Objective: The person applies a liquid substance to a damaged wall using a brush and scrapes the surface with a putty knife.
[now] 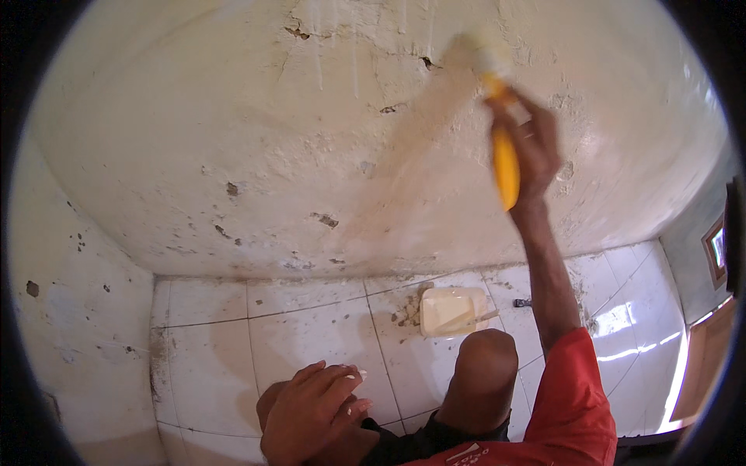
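My right hand (530, 147) is wrapped round the yellow handle of a paintbrush (506, 167), raised high at the right of the wall. The brush's pale bristles are blurred and lie at or close against the cream wall (311, 140); whether they touch I cannot tell. Resting over my left knee is my left hand (315, 408), fingers stretched out and holding nothing, with whitish smears on the fingertips. On the floor beyond my right knee stands a cream paint tray (454, 293) with a pale stick or handle (482, 318) leaning over its edge.
The wall has peeling patches, dark holes and wet white drips near the top. White floor tiles (210, 349) carry crumbs of plaster. A small dark object (521, 303) lies right of the tray. Another wall (70, 311) meets this one at the left; a wooden frame (713, 248) is at the right.
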A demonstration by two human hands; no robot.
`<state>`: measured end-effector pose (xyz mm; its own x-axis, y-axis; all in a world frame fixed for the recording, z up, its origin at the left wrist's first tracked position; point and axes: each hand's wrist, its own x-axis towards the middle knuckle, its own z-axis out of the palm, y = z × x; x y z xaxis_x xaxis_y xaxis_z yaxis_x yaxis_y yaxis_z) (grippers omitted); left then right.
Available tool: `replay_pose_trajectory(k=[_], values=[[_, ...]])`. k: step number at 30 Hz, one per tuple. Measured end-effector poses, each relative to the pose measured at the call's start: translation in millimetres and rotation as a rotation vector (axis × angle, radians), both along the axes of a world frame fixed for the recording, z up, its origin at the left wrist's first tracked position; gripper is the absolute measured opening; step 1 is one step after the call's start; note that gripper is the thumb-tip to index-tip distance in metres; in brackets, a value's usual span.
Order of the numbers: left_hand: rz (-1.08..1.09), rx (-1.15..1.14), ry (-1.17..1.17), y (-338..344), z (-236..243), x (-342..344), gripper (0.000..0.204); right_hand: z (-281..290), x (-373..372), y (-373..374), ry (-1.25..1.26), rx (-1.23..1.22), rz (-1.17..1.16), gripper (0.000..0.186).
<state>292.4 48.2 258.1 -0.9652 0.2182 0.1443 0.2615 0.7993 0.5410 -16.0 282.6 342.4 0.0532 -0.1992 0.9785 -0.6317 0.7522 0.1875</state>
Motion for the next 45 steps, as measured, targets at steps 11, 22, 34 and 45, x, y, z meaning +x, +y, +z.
replay_pose_trajectory(k=[11,22,34,45], values=[[-0.044,0.067,0.017,-5.4,-2.1,-1.2,0.034,40.9,-10.9,-2.5,-0.178,0.105,0.458,0.017],[0.000,-0.024,-0.026,-0.5,0.4,-4.0,0.037,-5.0,26.7,-108.9,-0.320,0.232,0.400,0.030],[0.011,0.024,-0.103,-6.5,5.4,-1.0,0.037,47.2,-4.5,-44.6,0.061,-0.131,-0.008,0.038],[0.031,-0.023,-0.098,-3.4,2.4,2.3,0.039,18.0,-9.6,2.3,-0.284,0.046,0.489,0.025]])
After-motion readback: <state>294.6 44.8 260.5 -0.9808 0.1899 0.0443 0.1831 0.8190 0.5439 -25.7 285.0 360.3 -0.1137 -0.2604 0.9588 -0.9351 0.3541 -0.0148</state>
